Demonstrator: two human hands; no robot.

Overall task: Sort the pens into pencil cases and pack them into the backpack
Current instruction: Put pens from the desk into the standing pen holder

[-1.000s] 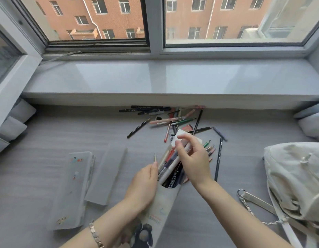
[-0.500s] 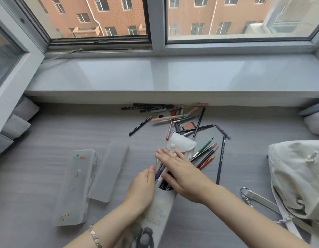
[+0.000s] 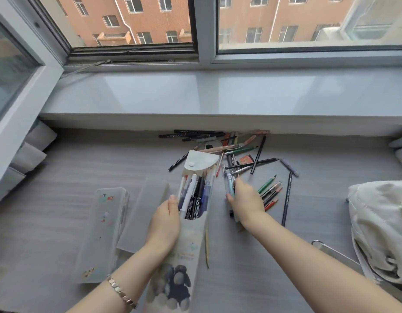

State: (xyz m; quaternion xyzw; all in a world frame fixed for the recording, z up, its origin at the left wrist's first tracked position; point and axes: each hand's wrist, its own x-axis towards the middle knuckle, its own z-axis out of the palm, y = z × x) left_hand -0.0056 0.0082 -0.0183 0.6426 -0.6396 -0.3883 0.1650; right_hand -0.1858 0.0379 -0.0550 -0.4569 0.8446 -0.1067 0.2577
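Backpack (image 3: 385,227) cut off at right edge, pouch (image 3: 191,242) bottom out of frame (pen labels illegible)

Soft daylight from the window (image 3: 308,21); edges bow outward.

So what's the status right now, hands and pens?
Left hand steadying the open soft pencil case, part full. Right hand closed on a light-blue pen. Loose pen pile left; nothing blocking.

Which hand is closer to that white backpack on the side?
Right. The right hand grips pens midway toward the backpack; the left hand holds the pencil case, farther away.
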